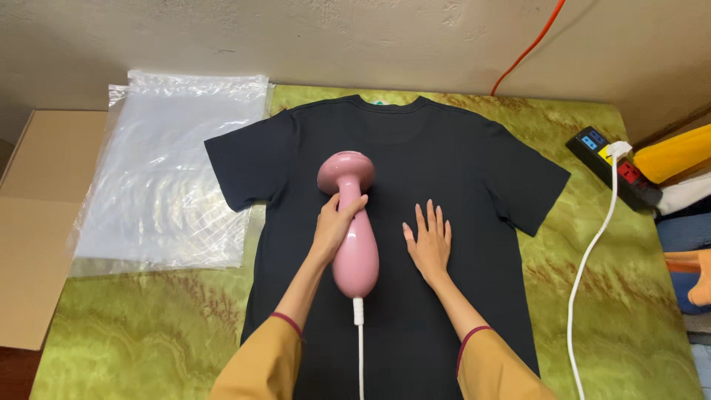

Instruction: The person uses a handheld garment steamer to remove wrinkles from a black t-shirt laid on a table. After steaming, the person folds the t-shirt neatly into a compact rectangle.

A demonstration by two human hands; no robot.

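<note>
Pink steamer [349,222] — black T-shirt [444,170]

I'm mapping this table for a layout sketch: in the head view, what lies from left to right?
Cardboard box → clear plastic bags → left hand on pink steamer → right hand flat on black T-shirt → white cord → power strip.

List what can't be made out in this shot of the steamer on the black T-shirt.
- Head view: steamer faceplate is pressed on the T-shirt, hidden.
- Left hand hides part of its handle.
- Its white cord leaves the bottom edge.
- Right hand covers the fabric beneath.
- Power strip sockets are too small.
</note>
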